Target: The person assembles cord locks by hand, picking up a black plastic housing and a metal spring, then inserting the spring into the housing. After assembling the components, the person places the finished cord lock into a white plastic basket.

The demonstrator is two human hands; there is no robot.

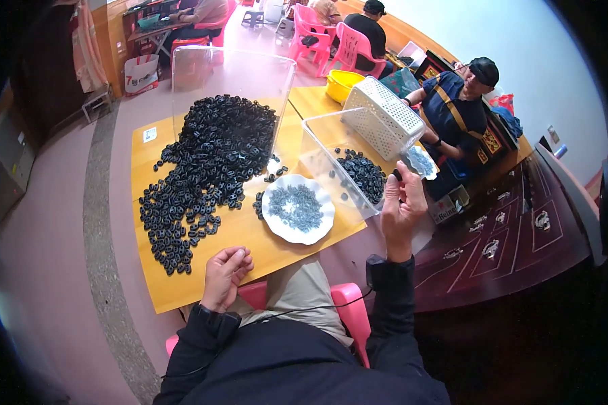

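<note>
My right hand [405,209] is raised over the near right side of a clear plastic bin [324,152], pinching a small black piece [397,175] between thumb and fingers. Several similar black pieces [362,174] lie inside that bin. By the table's front edge, my left hand [227,273] is closed, thumb against forefinger; whatever it may hold is too small to make out. Between the hands sits a white scalloped plate [322,231] with a heap of tiny greyish, see-through bits [295,208]. Left of it spreads a big pile of black, two-holed plastic pieces [216,145].
A larger clear bin [287,84] lies behind the pile on the yellow table [152,278]. A white perforated basket [385,111] and yellow basin [342,86] stand at the far right. A co-worker [452,108] sits beyond; dark red cabinet doors [493,236] flank my right arm.
</note>
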